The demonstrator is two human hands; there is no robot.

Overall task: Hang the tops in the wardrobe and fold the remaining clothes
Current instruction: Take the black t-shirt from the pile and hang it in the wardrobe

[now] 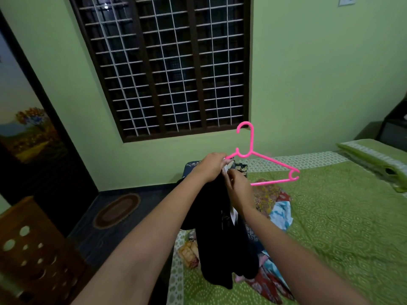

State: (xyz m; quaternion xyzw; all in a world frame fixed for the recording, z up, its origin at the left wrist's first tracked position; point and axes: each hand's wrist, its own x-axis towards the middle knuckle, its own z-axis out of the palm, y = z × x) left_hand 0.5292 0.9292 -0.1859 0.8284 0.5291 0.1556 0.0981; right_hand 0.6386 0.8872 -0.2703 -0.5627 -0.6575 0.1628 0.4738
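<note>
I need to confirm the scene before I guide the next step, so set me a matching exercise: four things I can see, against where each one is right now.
Things:
1. pink hanger
2. dark top
3. oval rug
4. pile of printed clothes

Places:
A. on the dark floor below the window
B. lying on the green bedspread
C. held up in the air, hook pointing up
D. hanging down from both hands, left hand and right hand

Pairs: 1-C, 2-D, 3-A, 4-B
</note>
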